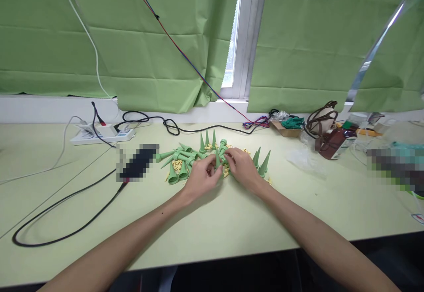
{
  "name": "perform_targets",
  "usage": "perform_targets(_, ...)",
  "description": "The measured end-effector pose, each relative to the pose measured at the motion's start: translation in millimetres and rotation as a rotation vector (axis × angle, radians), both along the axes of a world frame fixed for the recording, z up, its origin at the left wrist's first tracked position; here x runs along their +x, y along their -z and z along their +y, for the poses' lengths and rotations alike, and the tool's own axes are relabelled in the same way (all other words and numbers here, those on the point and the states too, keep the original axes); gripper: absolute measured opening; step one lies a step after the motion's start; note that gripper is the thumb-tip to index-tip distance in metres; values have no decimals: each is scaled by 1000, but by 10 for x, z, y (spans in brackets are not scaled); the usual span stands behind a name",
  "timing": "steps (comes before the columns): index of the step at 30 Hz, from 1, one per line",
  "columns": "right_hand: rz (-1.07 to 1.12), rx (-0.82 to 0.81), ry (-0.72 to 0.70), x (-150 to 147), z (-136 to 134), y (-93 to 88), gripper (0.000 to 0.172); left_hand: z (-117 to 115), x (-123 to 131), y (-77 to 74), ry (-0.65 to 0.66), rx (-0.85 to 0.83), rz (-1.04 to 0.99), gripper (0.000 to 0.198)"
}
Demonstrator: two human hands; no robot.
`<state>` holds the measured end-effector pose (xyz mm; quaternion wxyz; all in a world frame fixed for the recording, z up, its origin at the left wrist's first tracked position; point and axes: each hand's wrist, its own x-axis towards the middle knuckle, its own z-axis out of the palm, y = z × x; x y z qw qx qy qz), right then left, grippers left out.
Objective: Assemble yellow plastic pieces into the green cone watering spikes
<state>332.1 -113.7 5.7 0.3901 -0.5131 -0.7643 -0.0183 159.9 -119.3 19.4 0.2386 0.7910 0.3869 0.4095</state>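
Head view: my left hand (pixel 201 178) and right hand (pixel 244 167) meet over the middle of the table (pixel 232 221), fingertips almost touching. Both sets of fingers are curled narrow, pinched on one green cone (pixel 218 158) held between them (the left seems to have its shaft, the right the wider end). It sits just above the pile (pixel 183 161) of like cones, most of them lying flat to the left of my left hand. A few spikes (pixel 207 142) stand upright behind the hands, and more (pixel 261 161) stand just beside my right wrist. Small yellow bits (pixel 177 164) are scattered among the cones. Farther left a power strip (pixel 102 134) lies near the wall, with a black cable (pixel 66 223) looping across the tabletop. A brown bag (pixel 326 135) rests well off to the right, under the green curtains (pixel 149 40).
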Motion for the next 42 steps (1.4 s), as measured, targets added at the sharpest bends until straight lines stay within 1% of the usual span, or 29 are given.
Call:
perform_targets(2,-32,-41,0,4,1,-6,15,-11,9,14,26,32,117,14)
perform_targets(4,-61,-65,-8,4,1,-1,14,-8,13,36,46,37,193,17)
perform_targets(9,-114,-76,-34,4,-7,43,16,22,-6,68,77,5,288,19)
perform_targets(13,-136,-66,-70,24,-24,47,17,28,-17,63,82,3,269,15)
perform_targets(17,-180,-69,-121,68,-47,0,14,41,-17,65,63,16,234,14)
perform_targets(22,-273,-96,-171,106,-100,-76,13,63,-20,85,46,16,244,15)
perform_targets(26,-341,-137,-188,109,-133,-84,7,67,-18,97,38,13,264,17)
perform_targets(29,-365,-152,-185,100,-136,-50,6,57,-10,91,25,6,251,17)
perform_targets(34,-390,-149,-159,74,-116,4,8,20,-3,66,-9,42,243,14)
perform_targets(39,-405,-154,-131,63,-97,33,3,-2,-8,67,-28,81,253,18)
perform_targets(42,-396,-169,-124,59,-94,43,3,5,-13,78,-33,100,261,17)
